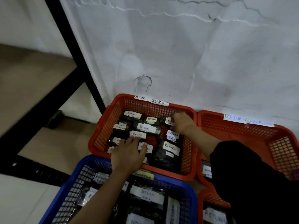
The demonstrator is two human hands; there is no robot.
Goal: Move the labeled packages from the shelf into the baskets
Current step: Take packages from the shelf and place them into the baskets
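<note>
A red basket (103,126) tagged "RETURN" and "OVERDUE" stands on the floor against the wall and holds several dark packages with white "RETURN" labels (145,127). My left hand (127,153) rests flat on the packages at the basket's near left, fingers spread. My right hand (182,122) reaches into the far right corner, fingers curled on a labeled package (168,121) there. A blue basket (76,189) nearest me also holds labeled packages (146,194).
A second red basket (242,135), tagged "RETURN OVERDUE", stands to the right, partly hidden by my dark sleeve (242,175). A third red basket (208,198) shows at the bottom right. The black-framed shelf (71,46) with a brown board (32,78) stands on the left.
</note>
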